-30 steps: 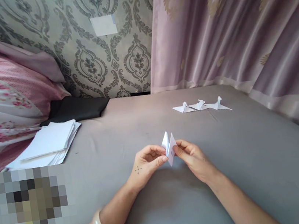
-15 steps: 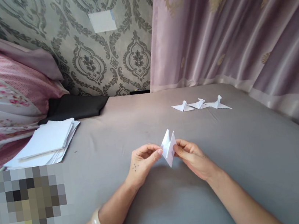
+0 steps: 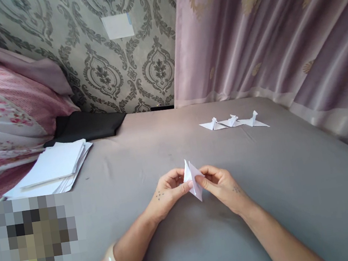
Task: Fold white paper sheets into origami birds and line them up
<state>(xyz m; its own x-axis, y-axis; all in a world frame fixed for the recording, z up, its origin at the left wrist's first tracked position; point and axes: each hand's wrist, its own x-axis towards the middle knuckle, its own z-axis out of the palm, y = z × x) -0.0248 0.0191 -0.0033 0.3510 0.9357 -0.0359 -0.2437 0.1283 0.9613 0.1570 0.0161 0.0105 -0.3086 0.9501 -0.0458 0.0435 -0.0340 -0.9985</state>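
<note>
A folded white paper (image 3: 192,175), with two pointed flaps standing up and a point below, is held above the grey surface between both hands. My left hand (image 3: 169,191) pinches its left side, the thumb lying on the front near the middle. On the other side my right hand (image 3: 222,184) grips the paper, thumb pressed on the front and fingers behind. The fingertips at the back are partly hidden by the paper. A pale bangle sits on my left forearm.
Three folded paper birds (image 3: 232,121) stand in a row at the back right of the grey-covered surface (image 3: 133,162). A stack of white sheets (image 3: 55,164) lies at the left, before a black folded item (image 3: 89,124). Curtains hang on both sides.
The folded paper has turned and come slightly lower and to the left. My left thumb now reaches further onto its front, and my right hand has shifted left with it.
</note>
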